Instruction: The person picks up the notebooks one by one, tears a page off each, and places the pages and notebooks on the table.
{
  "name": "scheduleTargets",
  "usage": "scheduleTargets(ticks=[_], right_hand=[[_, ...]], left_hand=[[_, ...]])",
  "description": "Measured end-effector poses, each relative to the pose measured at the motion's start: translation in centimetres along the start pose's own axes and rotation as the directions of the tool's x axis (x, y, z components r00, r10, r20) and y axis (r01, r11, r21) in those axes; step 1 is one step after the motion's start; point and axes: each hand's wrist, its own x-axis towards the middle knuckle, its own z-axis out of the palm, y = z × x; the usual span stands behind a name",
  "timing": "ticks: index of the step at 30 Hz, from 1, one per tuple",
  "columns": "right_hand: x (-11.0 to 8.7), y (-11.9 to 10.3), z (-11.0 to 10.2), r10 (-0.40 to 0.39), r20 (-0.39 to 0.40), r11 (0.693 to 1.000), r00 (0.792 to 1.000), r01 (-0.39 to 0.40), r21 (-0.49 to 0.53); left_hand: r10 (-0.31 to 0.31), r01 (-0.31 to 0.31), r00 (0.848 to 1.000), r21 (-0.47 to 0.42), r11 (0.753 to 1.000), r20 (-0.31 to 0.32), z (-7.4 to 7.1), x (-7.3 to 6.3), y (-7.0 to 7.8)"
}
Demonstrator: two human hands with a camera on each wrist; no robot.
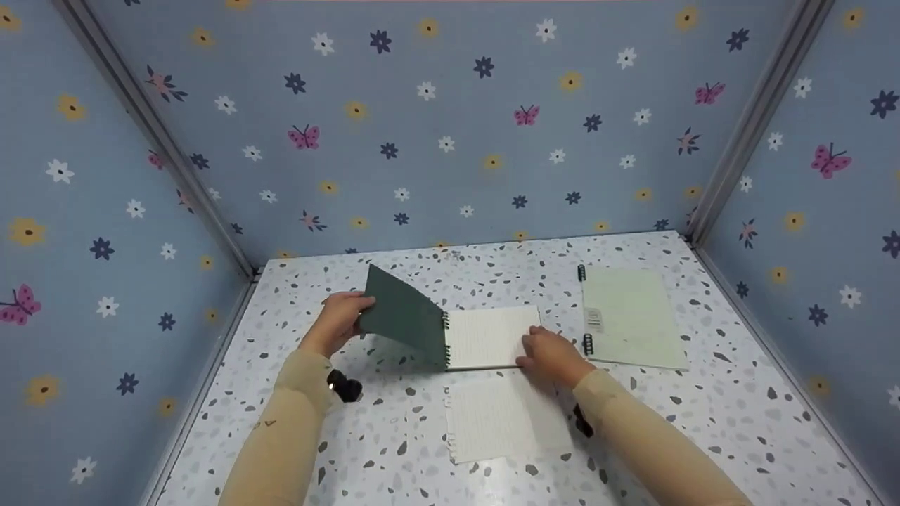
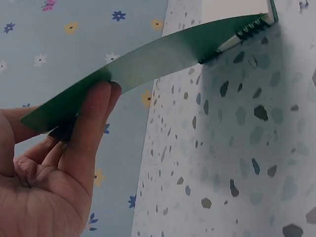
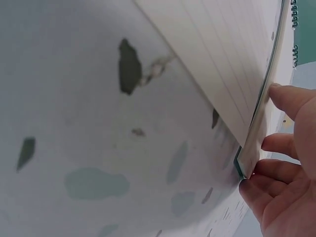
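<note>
A spiral notebook point(image 1: 489, 337) lies open on the speckled table point(image 1: 703, 407), its lined page showing. My left hand point(image 1: 341, 316) pinches the free edge of its dark green cover point(image 1: 404, 316), which stands lifted at an angle; the left wrist view shows the cover point(image 2: 163, 57) bent between thumb and fingers point(image 2: 94, 123). My right hand point(image 1: 552, 355) holds the notebook's near right corner, and in the right wrist view its fingers point(image 3: 289, 148) curl round the edge of the pages point(image 3: 232, 64).
A loose lined sheet point(image 1: 503, 418) with a torn left edge lies just in front of the notebook. A second, pale green spiral notebook point(image 1: 629, 316) lies shut to the right. Flowered blue walls point(image 1: 450, 126) enclose the table on three sides.
</note>
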Motion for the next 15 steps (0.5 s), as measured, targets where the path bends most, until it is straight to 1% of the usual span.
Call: scheduleTargets(ticks=[2, 4, 7, 10, 12, 13, 14, 15], right_hand=[[0.0, 0.0, 0.0, 0.004, 0.000, 1.000, 1.000, -0.004, 0.013], [0.0, 0.0, -0.1, 0.012, 0.002, 0.999, 1.000, -0.012, 0.031], [-0.1, -0.3, -0.5, 0.022, -0.004, 0.998, 1.000, -0.022, 0.067], [-0.2, -1.1, -1.4, 0.018, -0.048, 0.990, 0.999, -0.011, 0.141], [-0.3, -2.1, -2.2, 0.001, -0.090, 0.972, 0.996, 0.020, 0.232], [-0.3, -2.6, -2.7, -0.009, -0.111, 0.957, 0.994, 0.041, 0.286], [-0.3, -3.1, -3.1, -0.027, -0.132, 0.937, 0.991, 0.071, 0.342], [-0.4, -3.6, -3.6, -0.042, -0.146, 0.907, 0.988, 0.099, 0.409]], left_hand=[[0.016, -0.015, 0.999, -0.053, 0.999, 0.032, 0.6, 0.0, 0.2], [0.036, -0.030, 0.998, -0.112, 0.993, 0.051, 1.5, 0.1, 0.4], [0.056, -0.040, 0.995, -0.186, 0.982, 0.079, 3.3, 0.3, 0.7], [0.060, -0.032, 0.992, -0.248, 0.968, 0.107, 5.2, 0.5, 1.0], [0.067, -0.032, 0.991, -0.276, 0.961, 0.120, 6.4, 0.5, 1.3], [0.071, -0.031, 0.989, -0.288, 0.957, 0.126, 7.0, 0.6, 1.4], [0.077, -0.035, 0.988, -0.294, 0.955, 0.133, 7.6, 0.6, 1.4], [0.086, -0.041, 0.987, -0.297, 0.954, 0.138, 8.1, 0.6, 1.5]])
